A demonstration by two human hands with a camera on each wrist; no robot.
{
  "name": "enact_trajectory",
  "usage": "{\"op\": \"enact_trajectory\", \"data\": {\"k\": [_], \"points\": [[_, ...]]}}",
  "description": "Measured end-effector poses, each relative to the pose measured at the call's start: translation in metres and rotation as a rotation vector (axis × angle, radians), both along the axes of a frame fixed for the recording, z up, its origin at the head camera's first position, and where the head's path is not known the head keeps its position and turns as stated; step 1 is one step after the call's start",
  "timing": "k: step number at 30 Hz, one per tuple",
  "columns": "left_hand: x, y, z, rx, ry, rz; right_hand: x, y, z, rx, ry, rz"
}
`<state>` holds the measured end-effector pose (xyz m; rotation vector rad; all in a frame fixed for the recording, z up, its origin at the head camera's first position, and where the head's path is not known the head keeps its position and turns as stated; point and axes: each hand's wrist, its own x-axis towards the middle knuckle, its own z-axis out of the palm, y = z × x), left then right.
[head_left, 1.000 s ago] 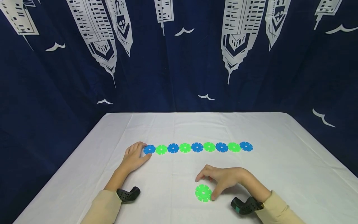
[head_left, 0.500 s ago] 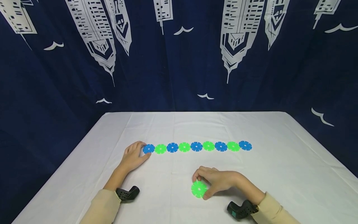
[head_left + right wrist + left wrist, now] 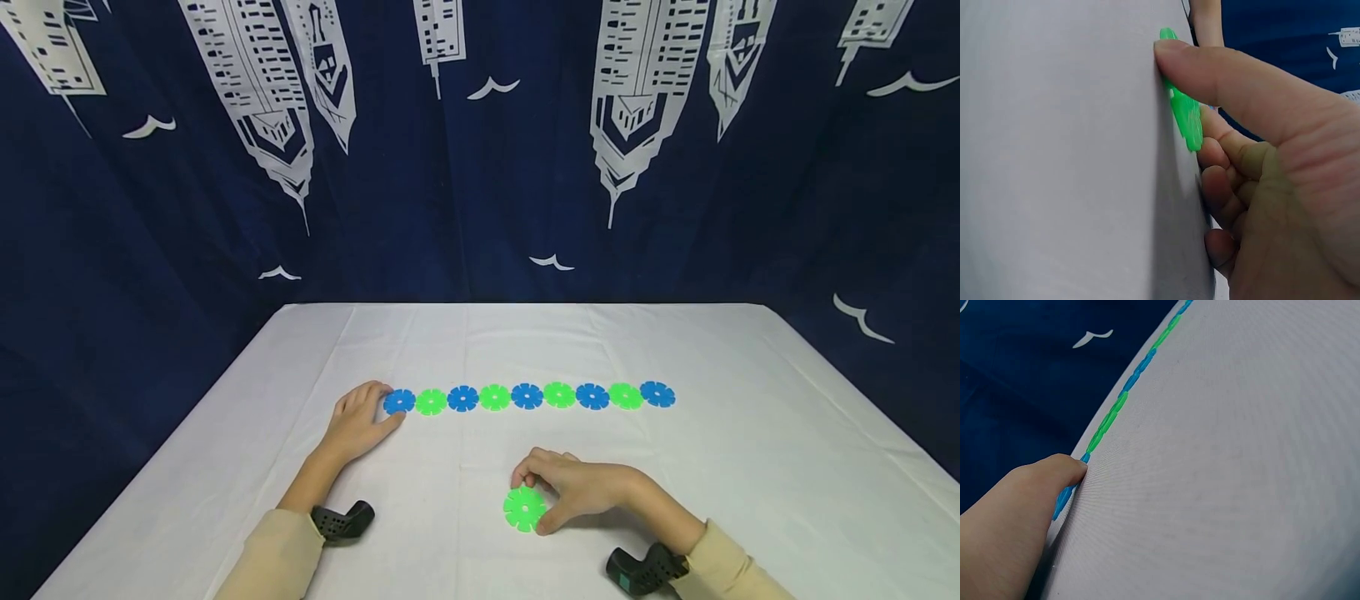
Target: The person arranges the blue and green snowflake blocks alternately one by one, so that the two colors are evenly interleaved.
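A row of interlocking discs with notched rims, blue and green by turns, runs across the white table. My left hand (image 3: 360,425) holds the blue disc (image 3: 399,402) at the row's left end, thumb at its near edge and index finger at its far left edge. In the left wrist view the thumb (image 3: 1063,470) lies over part of that disc. Nearer the front, my right hand (image 3: 581,487) grips a single green disc (image 3: 524,509) by its edge between thumb and fingers. The right wrist view shows this green disc (image 3: 1188,122) edge-on, with the thumb (image 3: 1188,62) across it.
The row continues rightward through a green disc (image 3: 432,402) and several more to a blue disc (image 3: 657,394) at its right end. White cloth with creases covers the table (image 3: 420,342). A dark blue printed curtain (image 3: 450,200) hangs behind it. Both wrists wear black devices (image 3: 343,521).
My right hand has brought its fingers in on the loose green disc and shifted it a little to the left. The left hand and the row stay in place.
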<state>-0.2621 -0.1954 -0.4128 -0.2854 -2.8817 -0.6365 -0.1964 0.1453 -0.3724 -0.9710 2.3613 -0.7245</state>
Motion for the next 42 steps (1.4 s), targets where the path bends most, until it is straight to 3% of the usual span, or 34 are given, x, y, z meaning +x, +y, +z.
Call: {"op": "enact_trajectory", "data": {"k": [8,16,26,37,42], "points": [[0.0,0.0,0.0,-0.004,0.008,0.0,-0.001,-0.001,-0.003,-0.079,-0.081,-0.019],[0.0,0.0,0.0,-0.01,0.013,0.0,-0.014,0.0,-0.014,-0.326,-0.211,-0.003],[-0.001,-0.001,0.001,-0.01,0.013,0.0,-0.03,0.015,-0.012,-0.418,-0.194,-0.071],[-0.001,0.0,-0.001,-0.01,0.014,0.005,-0.046,0.051,-0.001,-0.377,-0.111,-0.325],[-0.001,0.0,-0.001,-0.01,0.026,0.0,-0.054,0.076,0.007,-0.425,-0.095,-0.463]]}}
